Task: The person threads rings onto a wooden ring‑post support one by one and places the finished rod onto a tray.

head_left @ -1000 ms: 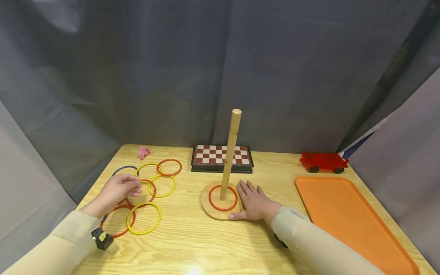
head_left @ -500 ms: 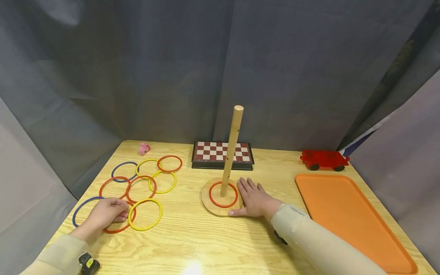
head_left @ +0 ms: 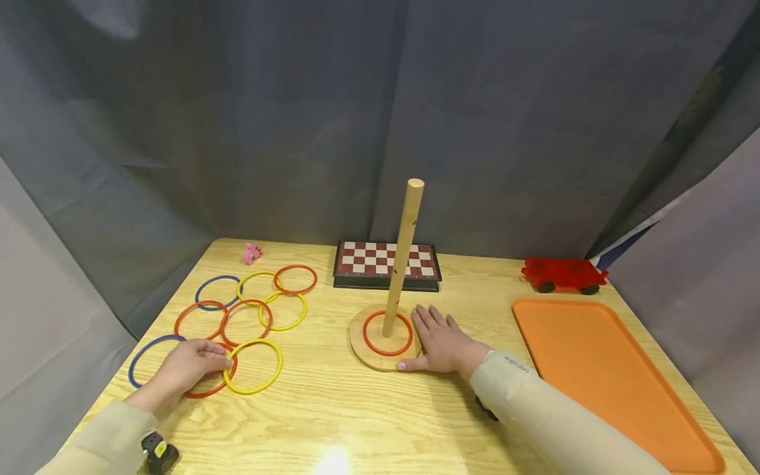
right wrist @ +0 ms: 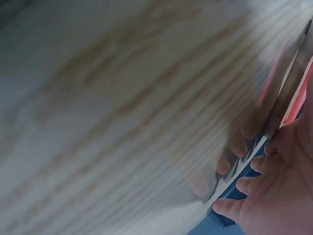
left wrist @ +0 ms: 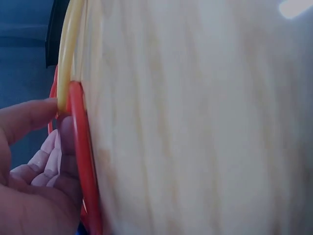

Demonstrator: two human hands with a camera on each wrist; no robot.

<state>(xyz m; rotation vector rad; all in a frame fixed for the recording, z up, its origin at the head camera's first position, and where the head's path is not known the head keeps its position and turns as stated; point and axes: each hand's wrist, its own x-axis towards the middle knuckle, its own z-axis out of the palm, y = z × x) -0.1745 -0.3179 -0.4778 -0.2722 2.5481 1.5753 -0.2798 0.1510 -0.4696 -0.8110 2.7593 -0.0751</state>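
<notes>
On the wooden table [head_left: 368, 409], centre: ring-toss stand, upright peg [head_left: 403, 254] on round base [head_left: 359, 346]; one red-orange ring [head_left: 388, 334] already threaded and lying on the base. Right hand [head_left: 441, 344] at 3 o'clock of the peg, fingers spread flat, pressing the base's edge. At 9 o'clock of the stand, nine loose rings remain unthreaded. Left hand [head_left: 185, 367] pinches the nearest red ring [head_left: 212, 390], which lies on the table beside a yellow ring [head_left: 253, 366] and a blue ring [head_left: 141, 353]. Judged progress: one of ten placed, second being picked up.
</notes>
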